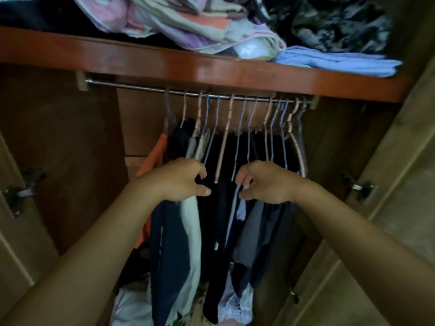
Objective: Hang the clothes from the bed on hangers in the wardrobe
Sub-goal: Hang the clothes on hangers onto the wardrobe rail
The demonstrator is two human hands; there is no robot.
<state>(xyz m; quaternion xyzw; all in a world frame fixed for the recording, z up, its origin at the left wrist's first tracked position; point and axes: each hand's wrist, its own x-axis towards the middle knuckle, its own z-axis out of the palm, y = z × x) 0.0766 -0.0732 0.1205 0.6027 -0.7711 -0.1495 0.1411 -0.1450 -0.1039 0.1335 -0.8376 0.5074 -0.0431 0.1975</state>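
Left hand: the left hand [181,178] is reaching into the wardrobe [193,67], fingers curling loosely; the fingertips are pinching at the shoulder of a dark garment [216,208] beside a blue hanger [208,147].
Right hand: the right hand [263,182] is mirroring it, part closed, fingers nipping a pale blue hanger arm or collar; which of the two I cannot tell.
Clothes: shirts are hanging close together from the rail [141,87], the dark garment sitting between both hands on a pink hanger [222,149].
Bed: not showing here, so any clothes waiting there cannot be seen.
Handling: the fabric is looking soft, light and limp, so it is likely sliding off a thin hanger easily; the hangers are looking stiff but slim.
Where to hold: taking the cloth at both shoulder seams, close to the hanger ends, seems best.
Shelf: folded towels [179,24] are lying overhead.
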